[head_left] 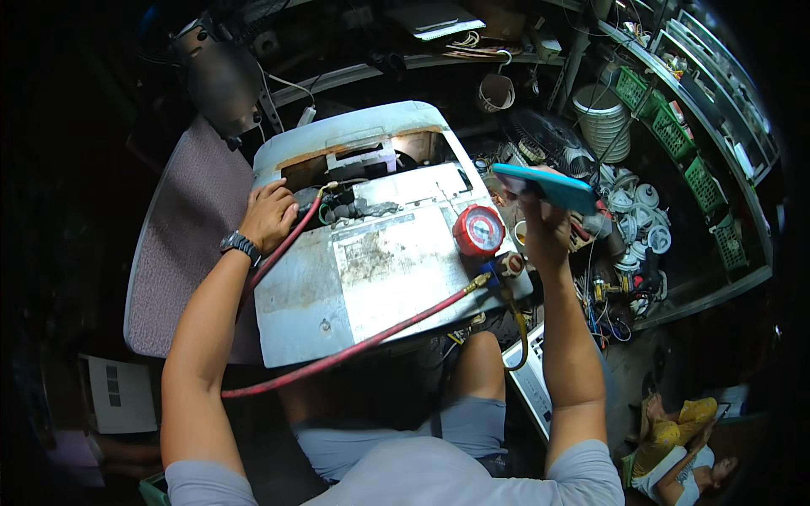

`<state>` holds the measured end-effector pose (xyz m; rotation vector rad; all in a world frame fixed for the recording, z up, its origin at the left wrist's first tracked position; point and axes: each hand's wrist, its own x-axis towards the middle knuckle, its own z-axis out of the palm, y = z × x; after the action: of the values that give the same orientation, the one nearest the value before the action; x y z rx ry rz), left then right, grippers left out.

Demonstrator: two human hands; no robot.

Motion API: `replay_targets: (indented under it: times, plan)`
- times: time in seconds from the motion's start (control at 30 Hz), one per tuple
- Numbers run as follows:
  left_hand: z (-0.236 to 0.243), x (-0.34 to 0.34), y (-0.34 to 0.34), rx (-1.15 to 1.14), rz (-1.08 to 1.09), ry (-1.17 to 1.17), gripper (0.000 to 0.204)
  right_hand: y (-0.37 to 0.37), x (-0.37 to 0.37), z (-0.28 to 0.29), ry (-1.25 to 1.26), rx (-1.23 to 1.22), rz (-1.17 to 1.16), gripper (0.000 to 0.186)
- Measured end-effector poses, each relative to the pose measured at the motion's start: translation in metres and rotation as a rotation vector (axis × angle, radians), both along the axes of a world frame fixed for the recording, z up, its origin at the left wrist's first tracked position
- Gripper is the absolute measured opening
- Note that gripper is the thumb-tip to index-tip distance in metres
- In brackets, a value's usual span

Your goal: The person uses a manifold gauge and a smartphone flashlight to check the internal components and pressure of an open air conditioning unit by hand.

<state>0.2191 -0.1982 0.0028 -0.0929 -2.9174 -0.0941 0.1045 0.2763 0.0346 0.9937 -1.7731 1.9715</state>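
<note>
The rust-edged casing [291, 312] looks painted metal, the hose [363, 346] matt rubber, the gauge [479, 229] glossy, the fitting [478, 282] shiny metal.

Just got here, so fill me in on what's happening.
A person's left hand rests on the left edge of a pale metal casing. Their right hand holds up a flat teal device, probably a phone. A red-rimmed gauge sits by the casing's right edge; red hose runs leftward from below it, and red hose also passes beside the left hand.

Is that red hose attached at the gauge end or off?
Attached: the red hose ends in a brass fitting joined just below the red gauge.
</note>
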Motion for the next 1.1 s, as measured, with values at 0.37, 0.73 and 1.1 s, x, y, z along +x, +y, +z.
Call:
replay_targets:
  times: [0.37, 0.73, 1.1]
  plan:
    - [0.02, 0.003, 0.01, 0.022, -0.015, -0.032, 0.025, -0.055, -0.09, 0.015, 0.21, 0.253, 0.18, 0.024]
    - [0.031, -0.008, 0.02, 0.063, 0.049, -0.178, 0.027, -0.087, -0.108, -0.014, 0.199, 0.296, 0.344, 0.03]
    - [0.032, -0.012, 0.02, 0.051, 0.065, -0.196, 0.031, -0.092, -0.113, -0.024, 0.309, 0.285, 0.256, 0.041]
